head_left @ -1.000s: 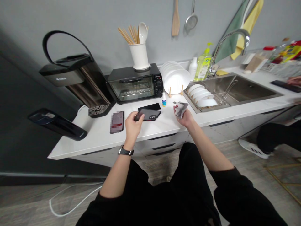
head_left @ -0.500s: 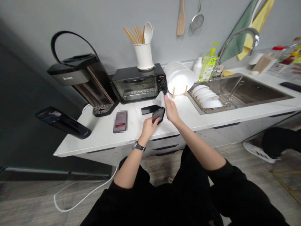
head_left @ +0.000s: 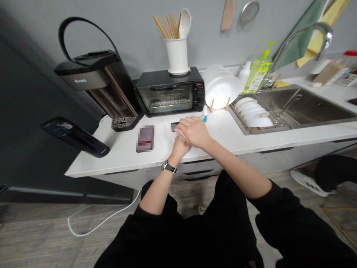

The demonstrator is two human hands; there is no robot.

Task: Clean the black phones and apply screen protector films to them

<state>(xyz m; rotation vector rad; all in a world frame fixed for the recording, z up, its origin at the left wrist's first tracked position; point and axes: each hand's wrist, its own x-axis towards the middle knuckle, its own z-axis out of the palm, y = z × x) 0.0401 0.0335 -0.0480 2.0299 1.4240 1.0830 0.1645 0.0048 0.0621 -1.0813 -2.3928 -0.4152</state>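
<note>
My right hand [head_left: 195,131] lies across the top of my left hand [head_left: 180,147], over the counter's front part. Closed under it, my left hand holds the black phone, which is now covered by my right hand. A corner of the white tissue [head_left: 201,117] shows past my right hand, whose fingers are bent over the phone. Just beyond my fingers, a flat black case-like item [head_left: 174,127] lies on the counter, partly hidden. A small white-and-blue bottle [head_left: 205,114] stands behind my right hand. To the left lies a blurred-out purplish packet [head_left: 145,138].
A toaster oven [head_left: 170,98] carrying a utensil cup [head_left: 177,56] stands behind. On the left are a water dispenser [head_left: 103,89] and a dark cylindrical device [head_left: 75,137]. White plates [head_left: 223,91] and a sink [head_left: 298,108] are right. Another person's shoe [head_left: 309,183] is on the floor.
My right hand has moved left and down with the tissue, onto the phone in my left hand, hiding it. The small bottle has come into sight. The view has shifted slightly.
</note>
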